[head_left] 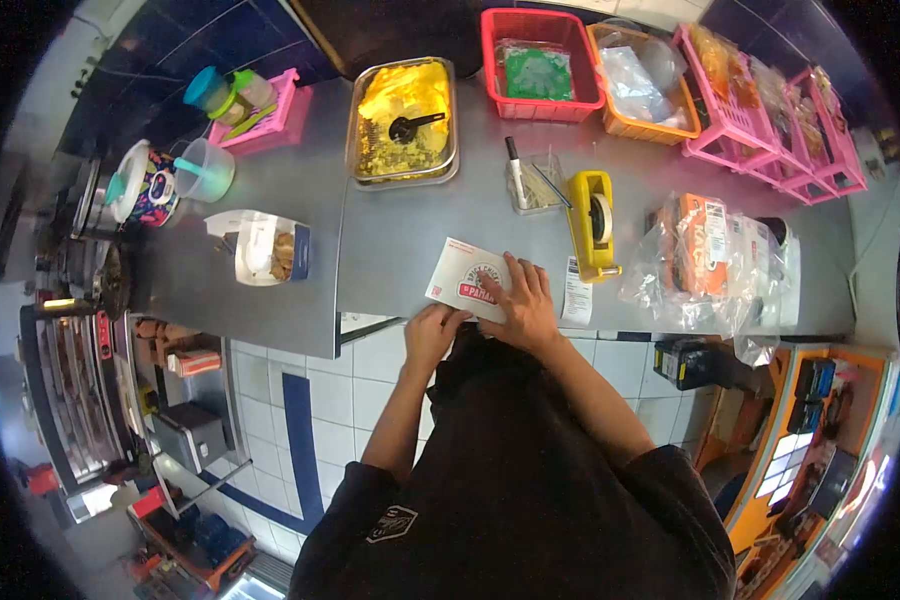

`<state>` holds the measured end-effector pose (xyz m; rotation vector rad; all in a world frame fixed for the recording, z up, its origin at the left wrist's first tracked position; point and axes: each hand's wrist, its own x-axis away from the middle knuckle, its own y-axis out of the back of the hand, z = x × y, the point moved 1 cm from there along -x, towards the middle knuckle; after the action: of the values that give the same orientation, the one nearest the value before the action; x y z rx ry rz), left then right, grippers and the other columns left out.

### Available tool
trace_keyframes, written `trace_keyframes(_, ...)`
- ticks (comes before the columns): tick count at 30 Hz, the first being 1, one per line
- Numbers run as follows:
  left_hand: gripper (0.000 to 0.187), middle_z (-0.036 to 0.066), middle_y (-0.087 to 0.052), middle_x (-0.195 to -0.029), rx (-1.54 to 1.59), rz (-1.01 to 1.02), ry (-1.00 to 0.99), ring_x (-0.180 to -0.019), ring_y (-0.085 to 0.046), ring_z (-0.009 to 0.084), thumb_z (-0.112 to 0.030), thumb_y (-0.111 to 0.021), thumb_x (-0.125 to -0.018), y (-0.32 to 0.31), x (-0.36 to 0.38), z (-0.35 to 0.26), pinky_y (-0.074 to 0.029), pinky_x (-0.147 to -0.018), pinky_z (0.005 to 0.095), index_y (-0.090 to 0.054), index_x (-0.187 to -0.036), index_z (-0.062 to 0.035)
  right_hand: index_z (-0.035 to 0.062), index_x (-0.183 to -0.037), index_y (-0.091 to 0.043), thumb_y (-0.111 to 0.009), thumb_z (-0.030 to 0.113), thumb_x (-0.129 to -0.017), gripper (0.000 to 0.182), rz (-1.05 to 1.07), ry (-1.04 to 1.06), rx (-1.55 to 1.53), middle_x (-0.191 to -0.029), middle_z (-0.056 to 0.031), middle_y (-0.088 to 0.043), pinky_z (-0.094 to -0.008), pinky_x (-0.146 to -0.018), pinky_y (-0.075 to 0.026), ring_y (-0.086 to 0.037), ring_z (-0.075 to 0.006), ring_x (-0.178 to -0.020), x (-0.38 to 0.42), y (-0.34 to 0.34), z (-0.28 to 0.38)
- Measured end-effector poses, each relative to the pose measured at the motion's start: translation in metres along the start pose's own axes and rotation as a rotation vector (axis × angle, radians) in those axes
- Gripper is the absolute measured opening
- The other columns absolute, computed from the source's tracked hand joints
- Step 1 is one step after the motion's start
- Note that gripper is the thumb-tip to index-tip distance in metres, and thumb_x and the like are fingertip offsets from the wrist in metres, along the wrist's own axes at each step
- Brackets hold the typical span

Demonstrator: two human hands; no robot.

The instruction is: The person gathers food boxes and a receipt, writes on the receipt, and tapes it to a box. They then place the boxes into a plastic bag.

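1 head-worn camera looks forward and steeply down over the black shirt [560,470], near the left hand [432,338] and right hand [523,308], spanning the metal counter [410,220] widely.

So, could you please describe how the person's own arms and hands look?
The left hand and right hand are bare and ungloved. Short black sleeves leave the forearms uncovered. A pale outlined badge marks the dark shirt near the left sleeve's edge.

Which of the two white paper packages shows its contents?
The open box with brown food inside, at the left; the printed packet, touched by the left hand and right hand, shows only its outside.
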<state>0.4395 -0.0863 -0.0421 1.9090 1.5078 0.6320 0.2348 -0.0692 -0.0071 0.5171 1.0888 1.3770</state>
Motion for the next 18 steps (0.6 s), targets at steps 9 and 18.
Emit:
trace_keyframes(9, 0.019, 0.009, -0.065, -0.073, -0.234, -0.253, -0.124, -0.065, -0.064, 0.0270, -0.022, -0.072, -0.086, 0.019, -0.054, 0.018, -0.050, -0.059, 0.0376, -0.065, -0.080, -0.0046, 0.0106, -0.122, -0.060, -0.077, 0.033, -0.077, 0.053, -0.165, -0.519, -0.216, -0.122, -0.0248, -0.054, -0.0464, -0.094, -0.044, -0.054, -0.0392, -0.110, 0.033, 0.005, -0.004)
trace_keyframes(18, 0.028, 0.004, -0.065, -0.095, 0.935, 0.311, 0.532, -0.076, -0.060, 0.0170, -0.027, -0.061, -0.095, -0.002, -0.056, -0.148, -0.053, -0.065, 0.0295, -0.062, -0.112, -0.0047, 0.0018, -0.114, -0.050, -0.073, 0.030, -0.085, 0.046, -0.352, -1.164, -0.218, -0.087, -0.0158, -0.068, -0.0448, -0.068, -0.052, -0.067, -0.0344, -0.079, 0.090, 0.035, -0.067)
